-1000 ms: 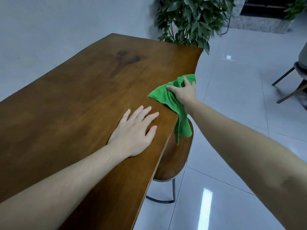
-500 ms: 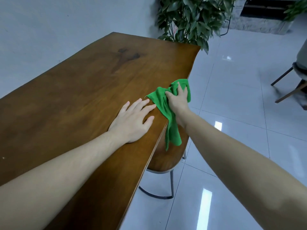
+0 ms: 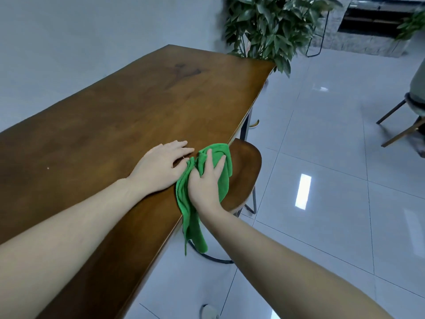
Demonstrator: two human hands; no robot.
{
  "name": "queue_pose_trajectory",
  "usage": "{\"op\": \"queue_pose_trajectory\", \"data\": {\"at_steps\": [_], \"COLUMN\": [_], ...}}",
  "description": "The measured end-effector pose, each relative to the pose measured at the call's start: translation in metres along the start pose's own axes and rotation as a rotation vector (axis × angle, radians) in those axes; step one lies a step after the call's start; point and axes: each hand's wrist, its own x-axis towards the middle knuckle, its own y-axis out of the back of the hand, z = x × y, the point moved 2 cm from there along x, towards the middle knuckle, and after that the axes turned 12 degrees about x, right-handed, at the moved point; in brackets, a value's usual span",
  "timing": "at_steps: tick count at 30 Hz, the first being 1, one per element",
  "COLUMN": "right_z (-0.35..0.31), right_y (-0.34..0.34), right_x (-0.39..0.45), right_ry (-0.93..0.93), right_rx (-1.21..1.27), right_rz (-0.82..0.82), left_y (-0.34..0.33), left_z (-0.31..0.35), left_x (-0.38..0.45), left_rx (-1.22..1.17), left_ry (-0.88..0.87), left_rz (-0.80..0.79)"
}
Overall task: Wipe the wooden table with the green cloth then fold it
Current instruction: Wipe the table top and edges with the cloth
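Head view: cloth at table's right edge, under R hand.
R hand (image 3: 205, 180) fingers spread, pressing green cloth (image 3: 222, 180) on wooden table (image 3: 138, 107) edge; cloth tail hangs off. L hand (image 3: 161, 168) flat, fingers together, just beside cloth.

Bare tabletop (image 3: 142, 107) beyond; stool (image 3: 246, 171) alongside.

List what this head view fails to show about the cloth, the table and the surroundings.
- Green cloth: its middle is hidden under the right hand, so its folds cannot be counted.
- Brown wooden table: its near end is cut off by the left and bottom frame edges and covered by the left forearm.
- Left hand: fingertips nearest the cloth are hard to separate from it.
- Seated person: cropped by the right edge.
- Leafy plant: pot hidden behind the table.
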Motion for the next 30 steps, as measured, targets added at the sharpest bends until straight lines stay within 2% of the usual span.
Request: {"op": "queue_pose_trajectory", "data": {"at_steps": [7,14,21,30], "right_z": [-0.015,-0.029,-0.028,0.007], "right_y": [0.003,0.012,0.001,-0.039], "right_x": [-0.002,0.017,-0.001,-0.112], "right_ry": [-0.078,-0.150,-0.104,-0.034], "right_rx": [0.034,0.033,0.068,0.048], "right_rz": [0.011,0.001,0.066,0.054], "left_y": [0.010,0.017,0.012,0.007], "left_z": [-0.008,-0.013,-0.014,-0.018], "left_x": [-0.124,-0.222,-0.233,-0.233], "left_rx": [0.116,0.148,0.171,0.167], "left_ry": [0.063,0.108,0.103,0.077], "left_rz": [-0.131,-0.164,-0.118,-0.072]}}
